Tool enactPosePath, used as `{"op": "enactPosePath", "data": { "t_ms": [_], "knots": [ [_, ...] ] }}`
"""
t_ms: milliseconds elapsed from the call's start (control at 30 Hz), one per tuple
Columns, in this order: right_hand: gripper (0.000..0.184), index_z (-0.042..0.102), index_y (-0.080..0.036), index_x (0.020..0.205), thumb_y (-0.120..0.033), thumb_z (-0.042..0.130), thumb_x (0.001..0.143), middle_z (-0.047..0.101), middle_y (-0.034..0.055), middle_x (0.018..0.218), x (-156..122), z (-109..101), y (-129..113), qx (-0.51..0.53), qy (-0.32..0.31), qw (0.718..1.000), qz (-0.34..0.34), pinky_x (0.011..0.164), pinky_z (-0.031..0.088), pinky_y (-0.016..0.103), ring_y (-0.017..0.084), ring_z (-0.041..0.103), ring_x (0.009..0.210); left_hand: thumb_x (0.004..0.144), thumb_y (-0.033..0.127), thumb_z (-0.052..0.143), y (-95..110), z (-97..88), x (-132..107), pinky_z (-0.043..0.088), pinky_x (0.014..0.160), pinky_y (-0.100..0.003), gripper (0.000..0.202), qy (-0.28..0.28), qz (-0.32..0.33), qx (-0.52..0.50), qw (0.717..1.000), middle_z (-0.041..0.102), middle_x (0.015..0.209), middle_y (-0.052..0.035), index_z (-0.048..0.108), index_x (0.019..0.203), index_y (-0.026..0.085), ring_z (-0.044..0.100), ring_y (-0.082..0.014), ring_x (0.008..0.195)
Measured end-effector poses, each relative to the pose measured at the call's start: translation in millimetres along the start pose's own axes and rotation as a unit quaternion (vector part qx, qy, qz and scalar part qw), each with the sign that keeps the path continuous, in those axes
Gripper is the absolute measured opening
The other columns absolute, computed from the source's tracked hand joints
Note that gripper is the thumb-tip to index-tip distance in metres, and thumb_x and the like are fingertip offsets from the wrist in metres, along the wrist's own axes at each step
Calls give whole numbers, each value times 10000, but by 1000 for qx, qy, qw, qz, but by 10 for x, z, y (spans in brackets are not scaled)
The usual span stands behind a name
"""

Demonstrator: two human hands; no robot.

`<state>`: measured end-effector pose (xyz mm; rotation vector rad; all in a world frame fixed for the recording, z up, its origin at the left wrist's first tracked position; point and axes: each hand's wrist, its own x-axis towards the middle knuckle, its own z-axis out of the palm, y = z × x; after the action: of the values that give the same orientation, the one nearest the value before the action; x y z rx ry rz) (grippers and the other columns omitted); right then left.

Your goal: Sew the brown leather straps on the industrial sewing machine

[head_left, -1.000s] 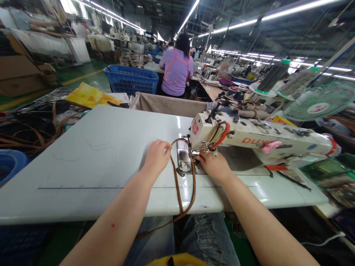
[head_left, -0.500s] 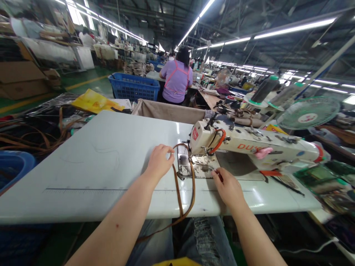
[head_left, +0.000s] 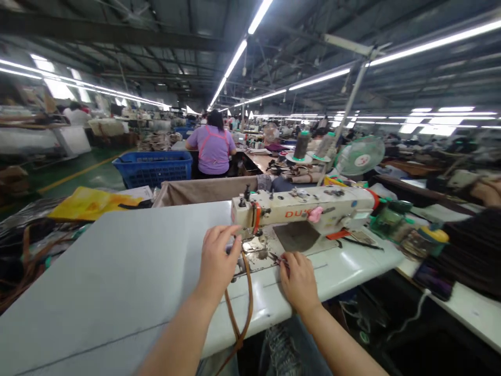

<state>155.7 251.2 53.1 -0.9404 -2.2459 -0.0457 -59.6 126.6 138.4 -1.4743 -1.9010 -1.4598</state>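
A narrow brown strap [head_left: 249, 290] runs from the needle area of the sewing machine [head_left: 301, 209] and hangs in a loop over the table's front edge. Left of the machine head is my left hand [head_left: 219, 256], thumb and fingers apart, beside the strap; part of the strap is hidden behind it. My right hand [head_left: 299, 277] rests at the front of the machine bed, fingers closed around small thread snips [head_left: 276, 257]. The snips' pointed tips face left towards the needle, and their handles are mostly covered by my fingers.
The white table [head_left: 129, 261] stretches left. Behind it are a beige cloth bin [head_left: 207, 190], a blue basket [head_left: 156, 166] and a seated person [head_left: 213, 146] in purple. Thread cones [head_left: 301, 146] and a green fan [head_left: 360, 156] stand behind the machine. Yellow plastic [head_left: 90, 203] lies far left.
My view has tilted up and turned right, so the machine sits lower and further left. The right hand has moved closer to the needle, and its snips now show clearly.
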Motion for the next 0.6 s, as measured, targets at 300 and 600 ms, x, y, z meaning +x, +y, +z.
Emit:
{"op": "enactPosePath", "data": {
  "t_ms": [300,600],
  "knots": [
    [141,632,-188,978,-115,582,869,596,75,974,-87,50,29,8,14,999,43,870,401,369,246,502,931,1017,421,509,39,243,397,504,923,-504,320,-12,78,81,994,633,961,-92,741,1137,237,603,-318,943],
    [156,637,-174,975,-110,589,841,582,78,955,-103,61,47,19,8,999,31,835,377,375,244,479,897,870,498,594,276,49,404,545,936,-558,130,-59,-80,-2,995,624,918,33,686,882,406,643,-309,922]
  ]
}}
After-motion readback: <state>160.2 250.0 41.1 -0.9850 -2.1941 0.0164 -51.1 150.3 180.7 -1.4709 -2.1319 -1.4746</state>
